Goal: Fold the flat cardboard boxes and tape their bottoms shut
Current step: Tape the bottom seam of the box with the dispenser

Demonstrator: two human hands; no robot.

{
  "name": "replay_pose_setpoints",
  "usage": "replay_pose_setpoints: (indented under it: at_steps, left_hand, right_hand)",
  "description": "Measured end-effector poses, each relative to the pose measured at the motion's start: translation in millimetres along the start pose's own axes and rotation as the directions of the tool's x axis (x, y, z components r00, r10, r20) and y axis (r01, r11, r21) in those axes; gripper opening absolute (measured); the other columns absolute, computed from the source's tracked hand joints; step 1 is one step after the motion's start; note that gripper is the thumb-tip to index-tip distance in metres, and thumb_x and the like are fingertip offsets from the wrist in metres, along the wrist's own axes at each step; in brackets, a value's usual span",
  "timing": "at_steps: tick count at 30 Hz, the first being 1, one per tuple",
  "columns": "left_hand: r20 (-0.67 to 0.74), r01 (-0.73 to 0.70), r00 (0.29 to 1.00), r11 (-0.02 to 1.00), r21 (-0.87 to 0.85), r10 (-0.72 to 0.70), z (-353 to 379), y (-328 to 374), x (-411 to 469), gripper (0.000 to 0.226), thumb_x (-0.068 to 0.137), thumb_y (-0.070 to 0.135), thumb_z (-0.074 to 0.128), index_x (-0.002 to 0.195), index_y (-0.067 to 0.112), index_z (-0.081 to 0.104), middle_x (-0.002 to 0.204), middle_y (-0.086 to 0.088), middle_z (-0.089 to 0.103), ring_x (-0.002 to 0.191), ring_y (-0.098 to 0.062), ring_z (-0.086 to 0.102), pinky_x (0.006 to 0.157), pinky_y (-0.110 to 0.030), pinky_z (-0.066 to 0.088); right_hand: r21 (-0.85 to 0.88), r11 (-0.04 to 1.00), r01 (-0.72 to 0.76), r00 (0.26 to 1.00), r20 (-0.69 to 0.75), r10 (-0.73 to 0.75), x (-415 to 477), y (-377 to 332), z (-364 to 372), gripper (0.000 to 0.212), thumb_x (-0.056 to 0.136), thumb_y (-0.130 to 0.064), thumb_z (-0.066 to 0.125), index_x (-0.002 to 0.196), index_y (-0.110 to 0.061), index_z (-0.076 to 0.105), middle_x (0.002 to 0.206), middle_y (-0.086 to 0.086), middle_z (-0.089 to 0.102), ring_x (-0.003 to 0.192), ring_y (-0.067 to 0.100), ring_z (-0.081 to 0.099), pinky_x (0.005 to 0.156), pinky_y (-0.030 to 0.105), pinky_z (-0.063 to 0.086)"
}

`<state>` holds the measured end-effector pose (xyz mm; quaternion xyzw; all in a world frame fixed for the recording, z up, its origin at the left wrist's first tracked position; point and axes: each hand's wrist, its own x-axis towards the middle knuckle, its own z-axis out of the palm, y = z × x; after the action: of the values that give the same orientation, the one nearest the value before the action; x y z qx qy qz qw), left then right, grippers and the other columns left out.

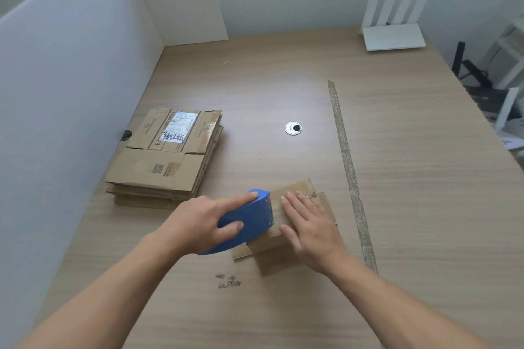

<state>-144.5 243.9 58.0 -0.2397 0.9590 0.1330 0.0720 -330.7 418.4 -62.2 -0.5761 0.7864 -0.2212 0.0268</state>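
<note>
A small folded cardboard box stands on the wooden table near the front centre, its flaps facing up. My left hand grips a blue tape dispenser whose front edge sits on the box's left part. My right hand lies flat on the box top with straight fingers, pressing it down just right of the dispenser. A stack of flat cardboard boxes lies at the left, by the white partition.
A long strip of old tape runs along the table right of the box. A round cable hole sits mid-table. A white router stands at the back right. The white partition wall borders the left side.
</note>
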Motion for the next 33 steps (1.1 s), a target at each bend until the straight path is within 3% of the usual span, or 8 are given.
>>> replay_pose_setpoints:
  at_steps: [3,5,9,13,18,22,29,33]
  left_hand:
    - [-0.031,-0.042,0.999,0.999,-0.03,0.041,-0.7,-3.7,-4.7,0.063,0.079,0.064,0.027,0.141,0.068,0.019,0.083,0.008,0.063,0.068,-0.017,0.049,0.063,-0.032,0.041]
    - [-0.029,-0.033,0.999,0.997,-0.074,0.031,-1.0,-6.9,-6.8,0.062,0.078,0.064,0.028,0.139,0.069,0.018,0.067,0.002,0.056,0.062,-0.017,0.048,0.059,-0.031,0.039]
    - [-0.006,0.007,1.0,0.987,-0.162,-0.009,-2.2,-8.9,-8.9,0.06,0.08,0.062,0.036,0.139,0.067,0.026,0.061,0.001,0.051,0.057,-0.017,0.049,0.055,-0.025,0.038]
    - [0.035,0.039,0.999,0.959,-0.282,-0.031,-3.4,-17.8,-12.2,0.057,0.08,0.061,0.041,0.135,0.072,0.028,0.067,0.001,0.059,0.059,-0.016,0.054,0.059,-0.032,0.048]
    - [0.093,0.075,0.995,0.939,-0.335,-0.046,-2.0,-42.1,-26.5,0.053,0.075,0.068,0.038,0.126,0.08,0.029,0.081,0.006,0.067,0.067,-0.013,0.058,0.06,-0.025,0.047]
    - [0.128,0.115,0.989,0.946,-0.304,-0.079,-0.5,-66.6,-40.5,0.053,0.074,0.07,0.037,0.123,0.084,0.024,0.084,0.007,0.069,0.067,-0.012,0.058,0.063,-0.03,0.05]
    - [0.165,0.267,0.962,0.886,-0.38,-0.219,7.5,-103.9,-72.9,0.05,0.067,0.074,0.039,0.114,0.088,0.03,0.112,0.024,0.066,0.092,0.001,0.06,0.073,-0.009,0.041]
    - [0.234,0.328,0.94,0.852,-0.408,-0.249,22.1,-101.8,-64.0,0.052,0.062,0.073,0.038,0.114,0.078,0.038,0.121,0.02,0.063,0.101,-0.005,0.057,0.083,-0.019,0.045]
  right_hand:
    - [-0.074,0.997,0.005,0.995,0.099,0.002,-1.8,2.3,-5.2,0.063,0.097,-0.056,0.034,0.151,-0.024,0.037,0.157,-0.006,0.034,0.146,0.016,0.03,0.118,0.036,0.013]
    - [-0.114,0.993,0.006,0.989,0.15,0.011,-3.7,4.1,-6.6,0.066,0.097,-0.061,0.03,0.155,-0.029,0.027,0.16,-0.009,0.025,0.148,0.015,0.023,0.12,0.036,0.005]
    - [-0.131,0.991,0.009,0.98,0.2,0.018,-3.5,3.6,-7.8,0.066,0.097,-0.064,0.028,0.156,-0.036,0.019,0.162,-0.008,0.022,0.15,0.018,0.02,0.119,0.04,0.007]
    - [-0.138,0.99,0.007,0.971,0.236,0.026,-1.4,4.2,-8.9,0.066,0.095,-0.069,0.022,0.155,-0.044,0.011,0.164,-0.009,0.014,0.152,0.017,0.011,0.12,0.04,0.001]
    - [-0.174,0.985,-0.007,0.97,0.237,0.049,0.0,2.6,-9.2,0.064,0.095,-0.071,0.019,0.152,-0.043,0.025,0.161,-0.008,0.026,0.148,0.019,0.025,0.118,0.04,0.01]
    - [-0.175,0.985,-0.006,0.968,0.247,0.05,0.4,4.9,-8.6,0.065,0.095,-0.073,0.017,0.153,-0.044,0.023,0.161,-0.008,0.024,0.149,0.018,0.023,0.118,0.04,0.01]
    - [-0.193,0.981,-0.02,0.966,0.249,0.069,0.1,1.9,-8.6,0.064,0.096,-0.071,0.016,0.153,-0.043,0.023,0.161,-0.007,0.026,0.148,0.02,0.024,0.118,0.04,0.011]
    - [-0.186,0.982,-0.021,0.961,0.269,0.071,0.6,1.2,-10.8,0.064,0.096,-0.071,0.015,0.153,-0.043,0.021,0.162,-0.007,0.024,0.149,0.02,0.022,0.118,0.04,0.009]
